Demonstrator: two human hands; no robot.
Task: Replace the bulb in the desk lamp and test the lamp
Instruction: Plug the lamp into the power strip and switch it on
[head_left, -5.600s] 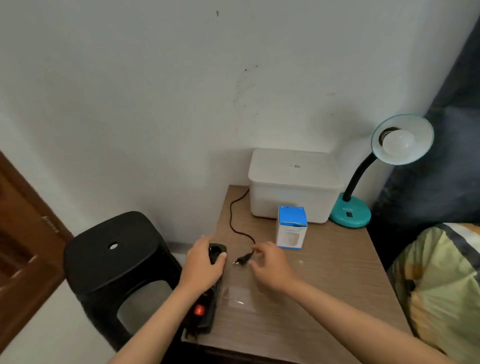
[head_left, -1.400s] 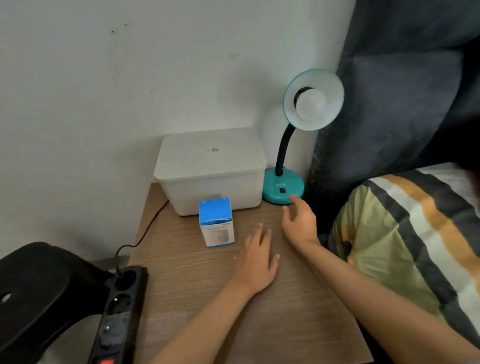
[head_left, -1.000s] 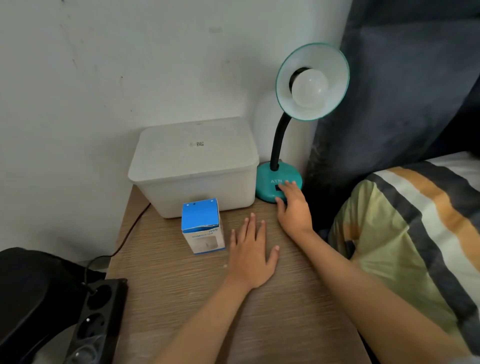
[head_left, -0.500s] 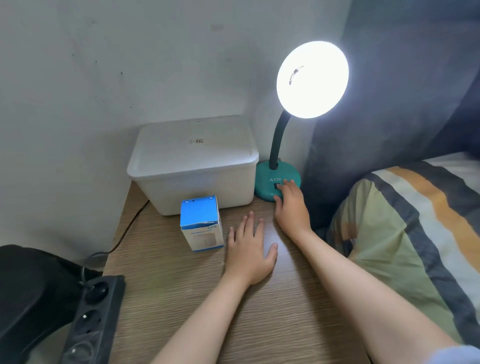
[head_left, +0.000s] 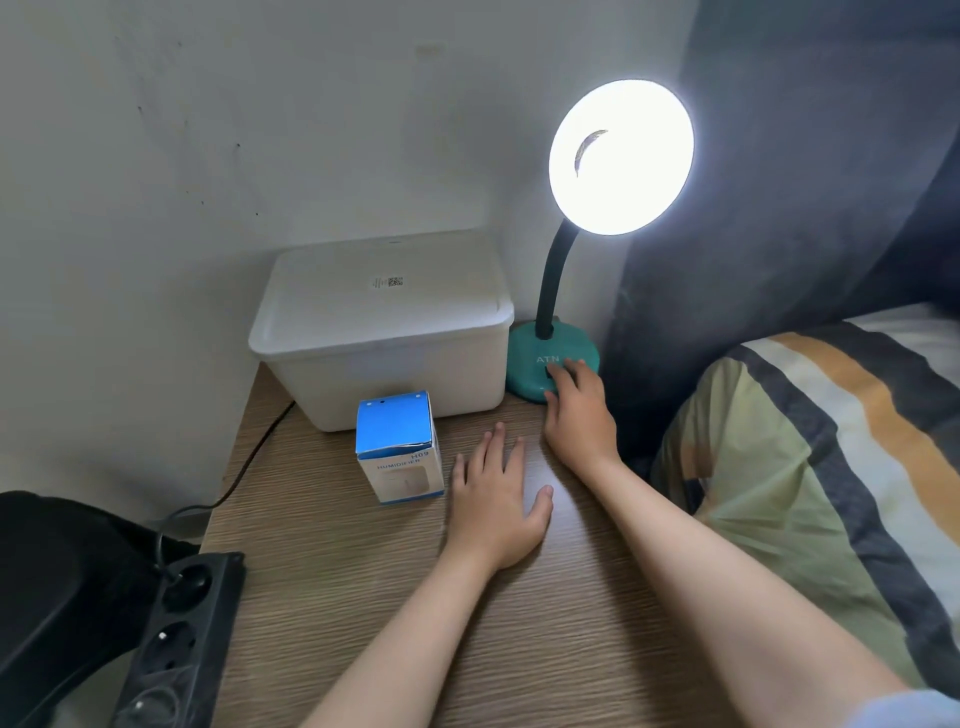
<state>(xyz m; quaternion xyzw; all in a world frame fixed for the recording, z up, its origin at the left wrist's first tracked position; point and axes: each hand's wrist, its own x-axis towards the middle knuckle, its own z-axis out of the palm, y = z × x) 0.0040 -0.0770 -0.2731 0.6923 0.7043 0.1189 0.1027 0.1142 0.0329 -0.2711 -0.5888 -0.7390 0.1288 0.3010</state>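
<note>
Unmoved, right hand touches lit lamp; left hand flat on table.

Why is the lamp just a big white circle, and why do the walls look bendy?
In the head view, the lit lamp head is too bright for the camera, so it washes out to white glare and hides the bulb; its light gleams on the table by the left hand. The wide lens curves the edges, like the power strip.
</note>
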